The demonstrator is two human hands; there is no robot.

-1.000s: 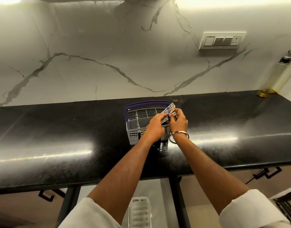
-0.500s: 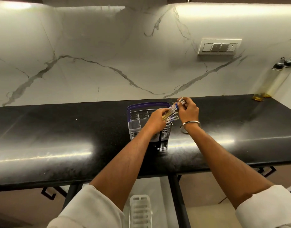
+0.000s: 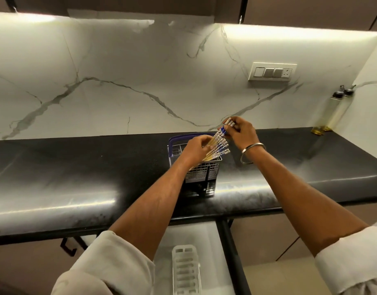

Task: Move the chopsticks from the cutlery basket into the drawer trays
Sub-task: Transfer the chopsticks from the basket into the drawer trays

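A grey cutlery basket (image 3: 204, 172) with a purple handle stands on the black countertop (image 3: 76, 177). My left hand (image 3: 197, 149) grips a fanned bundle of chopsticks (image 3: 218, 149) with blue-and-white patterned tops, held slanted above the basket. My right hand (image 3: 241, 133) pinches the upper end of one chopstick at the top of the fan, lifting it away from the rest. A white drawer tray (image 3: 185, 271) shows below the counter edge between my arms.
Two oil bottles (image 3: 330, 111) stand at the counter's far right corner. A switch plate (image 3: 271, 72) sits on the marble wall. Dark drawer handles (image 3: 69, 246) hang under the counter at the left. A metal bangle circles my right wrist.
Both hands have lifted the chopsticks higher out of the basket. My right hand has moved up and to the right, drawing one chopstick away from the bundle.
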